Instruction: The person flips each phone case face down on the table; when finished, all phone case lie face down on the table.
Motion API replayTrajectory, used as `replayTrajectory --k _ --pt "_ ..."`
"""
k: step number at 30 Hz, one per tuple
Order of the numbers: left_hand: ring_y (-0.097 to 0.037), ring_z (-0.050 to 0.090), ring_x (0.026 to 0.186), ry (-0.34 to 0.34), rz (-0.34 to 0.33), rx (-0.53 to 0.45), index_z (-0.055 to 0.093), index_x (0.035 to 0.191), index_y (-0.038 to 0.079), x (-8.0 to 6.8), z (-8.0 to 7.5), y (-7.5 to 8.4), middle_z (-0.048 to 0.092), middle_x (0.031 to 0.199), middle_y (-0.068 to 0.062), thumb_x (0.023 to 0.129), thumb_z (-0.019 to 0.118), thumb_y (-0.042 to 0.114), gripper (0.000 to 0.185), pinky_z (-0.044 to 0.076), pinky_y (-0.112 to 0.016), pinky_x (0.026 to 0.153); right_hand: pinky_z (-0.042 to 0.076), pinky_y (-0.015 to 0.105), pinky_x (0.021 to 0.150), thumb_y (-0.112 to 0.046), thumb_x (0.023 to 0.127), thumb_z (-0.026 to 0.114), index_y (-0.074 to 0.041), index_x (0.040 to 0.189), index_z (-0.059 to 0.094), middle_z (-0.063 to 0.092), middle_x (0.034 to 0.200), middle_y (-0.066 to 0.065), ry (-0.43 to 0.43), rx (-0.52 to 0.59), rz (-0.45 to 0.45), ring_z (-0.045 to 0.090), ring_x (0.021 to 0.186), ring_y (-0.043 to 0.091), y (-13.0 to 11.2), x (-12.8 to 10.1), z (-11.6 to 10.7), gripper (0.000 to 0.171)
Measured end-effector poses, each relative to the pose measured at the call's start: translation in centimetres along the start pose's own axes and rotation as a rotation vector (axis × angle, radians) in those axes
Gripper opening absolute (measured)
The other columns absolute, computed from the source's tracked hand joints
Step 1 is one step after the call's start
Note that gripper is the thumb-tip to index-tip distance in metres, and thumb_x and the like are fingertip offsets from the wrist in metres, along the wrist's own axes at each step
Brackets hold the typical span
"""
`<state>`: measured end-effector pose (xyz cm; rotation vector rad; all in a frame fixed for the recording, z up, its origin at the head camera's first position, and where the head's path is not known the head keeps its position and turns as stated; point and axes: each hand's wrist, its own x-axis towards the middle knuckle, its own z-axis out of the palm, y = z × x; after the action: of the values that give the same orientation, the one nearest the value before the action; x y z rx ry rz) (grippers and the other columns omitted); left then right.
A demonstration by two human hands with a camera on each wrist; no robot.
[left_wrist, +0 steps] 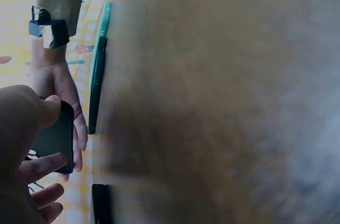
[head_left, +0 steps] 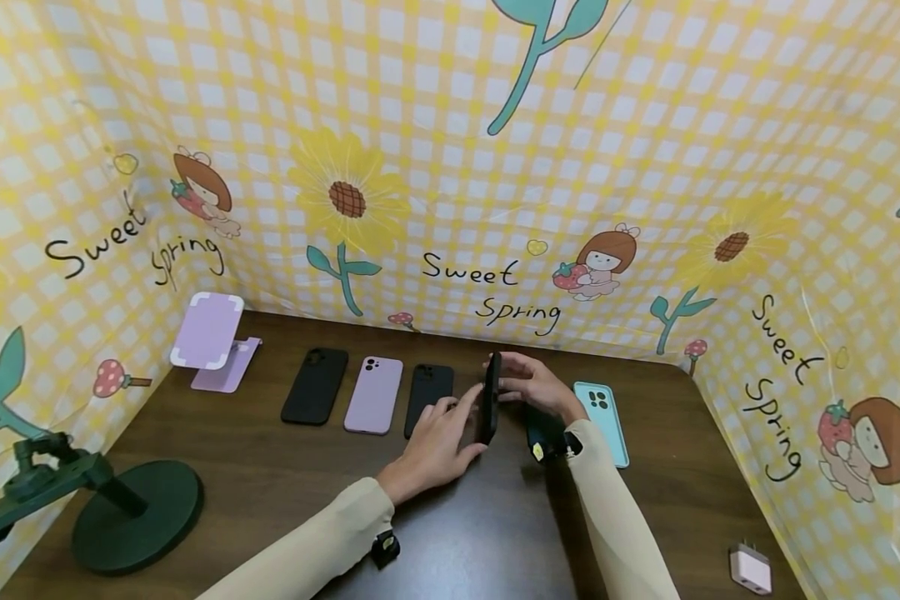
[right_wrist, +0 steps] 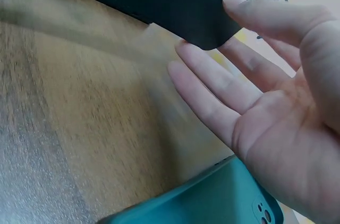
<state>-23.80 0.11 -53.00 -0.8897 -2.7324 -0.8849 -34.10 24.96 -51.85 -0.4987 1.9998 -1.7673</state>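
A black phone case (head_left: 489,408) stands on its long edge above the dark wooden table (head_left: 270,492), held between both hands. My left hand (head_left: 431,450) pinches it, thumb (left_wrist: 50,110) on one edge and fingers on the other. My right hand (head_left: 532,385) backs its far side with straight fingers (right_wrist: 212,91), the thumb lying by the camera cut-out. The wrist views show the case (left_wrist: 53,139) (right_wrist: 159,1) close up. A light teal case (head_left: 606,417) lies flat to the right. A darker green case (left_wrist: 96,86) (right_wrist: 212,203) lies beside it under my right wrist.
Left of the hands, three cases lie in a row: black (head_left: 315,386), lilac (head_left: 373,394), black (head_left: 427,396). A lilac phone stand (head_left: 213,342) sits back left, a dark green stand (head_left: 131,508) front left, a white charger (head_left: 750,568) front right. Patterned backdrop walls enclose three sides.
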Motion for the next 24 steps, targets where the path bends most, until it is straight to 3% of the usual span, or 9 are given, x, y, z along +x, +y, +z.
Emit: replayTrajectory --k 2,4,10,18,24 --pt "-0.028 0.053 0.132 0.017 0.016 0.007 0.013 0.167 0.025 0.1 0.0 0.1 0.07 0.134 -0.002 0.092 0.078 0.039 0.1 0.042 -0.045 0.099 0.057 0.049 0.098 -0.008 0.105 0.058 0.004 0.155 0.037 0.045 0.155 0.028 0.02 -0.045 0.007 0.065 0.122 0.016 0.0 -0.1 -0.1 0.056" --pt "-0.028 0.053 0.131 0.025 0.045 0.026 0.008 0.167 0.027 0.2 0.0 0.1 0.066 0.141 -0.001 0.092 0.078 0.04 0.104 0.042 -0.044 0.097 0.058 0.049 0.097 -0.008 0.104 0.058 0.004 0.153 0.04 0.049 0.153 0.027 0.045 -0.088 0.014 0.066 0.121 0.018 -0.1 -0.2 -0.1 0.054" --pt "-0.028 0.053 0.131 0.028 0.078 0.089 0.023 0.165 0.026 -0.3 0.0 -0.2 0.063 0.143 0.0 0.09 0.079 0.041 0.095 0.043 -0.044 0.098 0.06 0.044 0.092 -0.008 0.102 0.062 -0.001 0.147 0.052 0.057 0.145 0.026 0.085 -0.162 0.027 0.069 0.119 0.025 -0.3 0.0 0.3 0.046" --pt "-0.026 0.055 0.127 0.05 0.041 0.158 0.036 0.16 0.016 -0.2 0.0 -0.3 0.068 0.136 -0.003 0.087 0.083 0.041 0.09 0.043 -0.045 0.099 0.061 0.039 0.089 -0.011 0.101 0.065 -0.006 0.142 0.059 0.062 0.141 0.021 0.153 -0.271 0.05 0.071 0.112 0.023 -0.2 -0.4 0.3 0.042" --pt "-0.024 0.059 0.119 0.073 -0.005 0.192 0.046 0.155 0.008 0.2 0.0 0.0 0.072 0.13 -0.005 0.084 0.083 0.048 0.089 0.044 -0.04 0.092 0.062 0.043 0.085 -0.011 0.101 0.065 -0.008 0.141 0.062 0.066 0.136 0.021 0.195 -0.385 0.039 0.074 0.1 0.024 -1.0 -0.5 0.3 0.04"
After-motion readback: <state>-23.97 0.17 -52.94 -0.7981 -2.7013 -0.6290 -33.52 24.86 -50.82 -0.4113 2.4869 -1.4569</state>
